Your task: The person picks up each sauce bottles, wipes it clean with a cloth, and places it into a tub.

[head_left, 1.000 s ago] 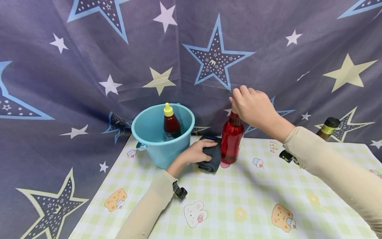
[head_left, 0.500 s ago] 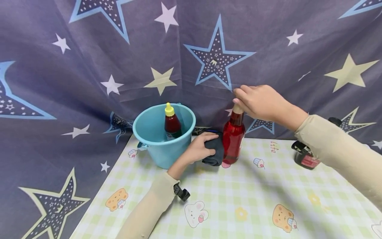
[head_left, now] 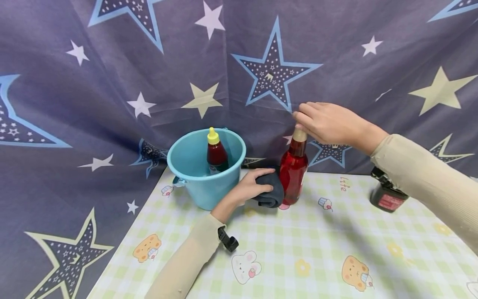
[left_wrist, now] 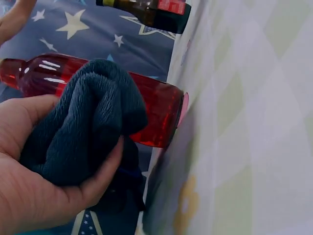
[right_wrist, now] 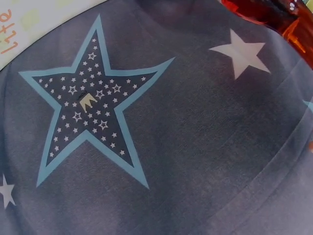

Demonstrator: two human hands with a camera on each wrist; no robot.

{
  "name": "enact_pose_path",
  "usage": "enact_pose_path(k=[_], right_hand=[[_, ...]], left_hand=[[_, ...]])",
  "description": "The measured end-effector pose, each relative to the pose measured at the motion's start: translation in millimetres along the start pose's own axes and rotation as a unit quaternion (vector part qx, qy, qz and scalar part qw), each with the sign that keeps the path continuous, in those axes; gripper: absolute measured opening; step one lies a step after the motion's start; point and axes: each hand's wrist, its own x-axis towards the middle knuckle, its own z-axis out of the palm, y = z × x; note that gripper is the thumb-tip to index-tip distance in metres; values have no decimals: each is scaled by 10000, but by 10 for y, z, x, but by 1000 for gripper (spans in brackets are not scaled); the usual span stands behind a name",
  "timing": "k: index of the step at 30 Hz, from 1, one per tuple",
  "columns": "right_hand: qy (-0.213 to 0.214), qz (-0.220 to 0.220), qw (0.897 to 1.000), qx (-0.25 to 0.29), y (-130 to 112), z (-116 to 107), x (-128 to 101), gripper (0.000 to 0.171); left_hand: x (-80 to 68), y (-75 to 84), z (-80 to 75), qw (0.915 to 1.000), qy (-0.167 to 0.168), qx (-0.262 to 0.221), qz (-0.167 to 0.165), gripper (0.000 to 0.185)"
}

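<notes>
While the right hand (head_left: pixel 328 124) pinches the pale cap of the tall red translucent plastic bottle (head_left: pixel 293 172), that bottle stands upright on the table (head_left: pixel 298 249) covered with a green-checked cartoon oilcloth, just beside the light blue plastic bucket (head_left: pixel 203 182). The left hand (head_left: pixel 248 189) is curled round a dark grey folded towelling cloth (left_wrist: pixel 83 117) and presses it against the bottle's lower side.

Risk, as a judgement: the bottle is narrow and held only at its top, so a hard sideways push from the cloth could tip it or skid its base on the smooth oilcloth. A loose cap could let red liquid escape.

A small dark red squeeze bottle with a yellow nozzle (head_left: pixel 215 153) stands inside the bucket. A dark glass bottle with a red label (head_left: pixel 388 199) stands well apart to the right; its label text is too small to read. Legible writing: "life" or "lite" printed on the oilcloth (head_left: pixel 342 183); which of the two cannot be told
</notes>
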Motion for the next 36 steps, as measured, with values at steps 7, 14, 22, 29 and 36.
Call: enact_pose_path(k=[7, 14, 22, 29, 36], right_hand=[[14, 232, 9997, -27, -6, -12, -4, 15], [27, 892, 9960, -80, -6, -17, -35, 19], [-176, 1531, 9876, -299, -94, -17, -4, 25], [-455, 2036, 9774, -326, -198, -40, 121, 31], [-500, 2231, 9718, -568, -231, 27, 245, 36]], left_hand=[[0, 110, 1, 9938, 853, -20, 707, 57], [-40, 214, -37, 9853, 1194, -192, 1209, 56], [-58, 273, 33, 9778, 1290, -357, 1610, 56], [-93, 312, 148, 9636, 1556, -270, 2156, 56], [-157, 410, 176, 9399, 1900, -23, 2836, 55]])
